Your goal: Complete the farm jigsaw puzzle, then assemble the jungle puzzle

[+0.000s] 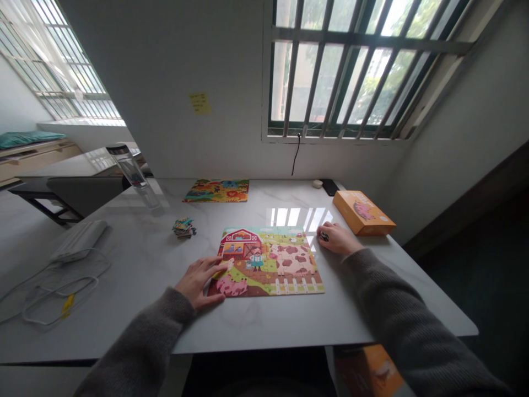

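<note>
A farm jigsaw puzzle (285, 264) lies assembled on the table, showing a red barn, a spotted cow, a pig and a white fence. My left hand (202, 280) rests at its left edge with fingers apart, the fingertips lying on the picture. Just beyond the puzzle's upper right corner, my right hand (336, 238) is on the table with its fingers curled together. Something small, dark and light shows at those fingers, mostly hidden; I cannot make out what it is. A small stack of puzzle pieces (184, 228) sits to the left of the puzzle's top.
Behind lies a second colourful animal puzzle (219, 191). An orange box (363, 212) stands at the right, near a black phone (329, 187) and a small white case (317, 184). At the left are a clear bottle (131, 168), a white device (80, 241) and its cables (61, 295).
</note>
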A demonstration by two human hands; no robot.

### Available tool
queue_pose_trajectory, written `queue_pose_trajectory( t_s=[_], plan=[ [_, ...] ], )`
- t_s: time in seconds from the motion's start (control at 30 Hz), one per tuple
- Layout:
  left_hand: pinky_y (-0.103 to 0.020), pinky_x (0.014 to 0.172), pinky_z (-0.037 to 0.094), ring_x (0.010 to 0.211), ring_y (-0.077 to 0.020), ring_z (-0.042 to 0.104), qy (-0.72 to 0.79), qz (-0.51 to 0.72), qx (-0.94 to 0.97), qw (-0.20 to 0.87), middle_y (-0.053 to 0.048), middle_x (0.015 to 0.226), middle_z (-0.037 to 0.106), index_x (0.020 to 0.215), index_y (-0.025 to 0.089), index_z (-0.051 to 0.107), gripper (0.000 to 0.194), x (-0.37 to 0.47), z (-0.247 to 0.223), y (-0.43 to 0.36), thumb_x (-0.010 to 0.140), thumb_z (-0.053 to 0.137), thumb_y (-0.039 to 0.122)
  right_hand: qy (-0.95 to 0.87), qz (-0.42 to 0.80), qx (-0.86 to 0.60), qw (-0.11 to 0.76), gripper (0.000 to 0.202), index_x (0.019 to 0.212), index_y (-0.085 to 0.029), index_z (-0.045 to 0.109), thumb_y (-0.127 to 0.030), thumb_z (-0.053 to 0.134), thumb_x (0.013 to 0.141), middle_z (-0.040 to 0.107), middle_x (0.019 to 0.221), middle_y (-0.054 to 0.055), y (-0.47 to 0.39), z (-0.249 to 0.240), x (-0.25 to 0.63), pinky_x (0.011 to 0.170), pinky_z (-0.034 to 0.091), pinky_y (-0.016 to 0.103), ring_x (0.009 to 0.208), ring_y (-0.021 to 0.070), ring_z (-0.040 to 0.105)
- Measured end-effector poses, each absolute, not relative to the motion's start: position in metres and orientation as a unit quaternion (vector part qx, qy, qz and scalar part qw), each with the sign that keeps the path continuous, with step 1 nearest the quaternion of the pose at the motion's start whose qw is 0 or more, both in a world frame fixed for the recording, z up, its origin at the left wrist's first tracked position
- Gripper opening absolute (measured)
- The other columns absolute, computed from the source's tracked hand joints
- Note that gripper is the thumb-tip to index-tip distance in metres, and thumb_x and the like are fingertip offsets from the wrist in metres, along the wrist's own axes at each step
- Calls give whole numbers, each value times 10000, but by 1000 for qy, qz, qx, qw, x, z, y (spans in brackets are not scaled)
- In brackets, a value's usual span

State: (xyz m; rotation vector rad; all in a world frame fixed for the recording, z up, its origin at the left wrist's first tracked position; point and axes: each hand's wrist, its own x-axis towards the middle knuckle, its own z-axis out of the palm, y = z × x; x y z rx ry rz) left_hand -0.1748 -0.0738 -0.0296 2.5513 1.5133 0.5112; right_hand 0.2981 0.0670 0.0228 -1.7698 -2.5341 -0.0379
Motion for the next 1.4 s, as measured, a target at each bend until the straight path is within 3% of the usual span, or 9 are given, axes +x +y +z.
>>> queue_pose_trajectory(
  t_s=[0.3, 0.47, 0.53, 0.67, 0.77, 1.2, 1.4],
  plan=[
    [-469, 1073, 375, 1272, -323, 461, 502, 173, 845, 62, -77, 1425, 509, 1345, 301, 562, 658, -173, -32, -72, 737, 726, 492, -829, -16, -558, 32, 160, 969, -247, 672, -304, 562, 867, 665, 1074, 65, 23, 18, 320, 772, 421, 332, 968, 240, 577],
    [-467, 1059, 387, 1257, -324, 468, 499, 174, 848, 45, -76, 1406, 521, 1328, 289, 569, 660, -170, -32, -70, 717, 729, 480, -848, -77, -511, 113, 232, 1074, -245, 694, -360, 602, 895, 663, 1195, 96, 2, 21, 312, 1029, 355, 479, 1191, 303, 522],
    [-474, 1045, 396, 1245, -328, 474, 496, 174, 850, 36, -84, 1394, 526, 1321, 284, 570, 663, -169, -33, -70, 706, 728, 477, -870, -72, -462, 157, 282, 1163, -232, 671, -351, 604, 916, 636, 1271, 109, -11, 22, 295, 1083, 325, 477, 1250, 294, 491],
    [-488, 1029, 409, 1223, -334, 483, 495, 173, 851, 20, -94, 1369, 540, 1327, 283, 560, 679, -167, -33, -70, 696, 723, 473, -927, 48, -339, 152, 310, 1229, -259, 634, -318, 613, 926, 636, 1271, 77, -41, 21, 251, 1033, 416, 398, 1208, 239, 525],
    [-485, 1034, 414, 1224, -332, 482, 486, 172, 857, 17, -96, 1367, 538, 1357, 279, 537, 696, -165, -31, -69, 710, 711, 465, -940, 84, -306, 124, 381, 1273, -282, 617, -357, 657, 902, 630, 1276, 68, -54, 18, 229, 1070, 400, 452, 1218, 260, 513],
    [-480, 1118, 402, 1267, -326, 471, 452, 152, 878, 36, -146, 1373, 526, 1384, 199, 525, 671, -139, -25, -1, 781, 664, 459, -920, 19, -381, 85, 333, 1288, -254, 616, -291, 565, 961, 629, 1283, 95, -15, 9, 233, 1121, 345, 491, 1269, 289, 494],
    [-451, 1145, 398, 1325, -324, 460, 465, 158, 869, 55, -157, 1434, 476, 1381, 196, 533, 648, -125, -27, 37, 801, 677, 449, -911, -8, -408, 53, 344, 1303, -233, 599, -206, 483, 981, 617, 1281, 117, 1, 14, 230, 1018, 394, 403, 1182, 260, 528]
  ],
)
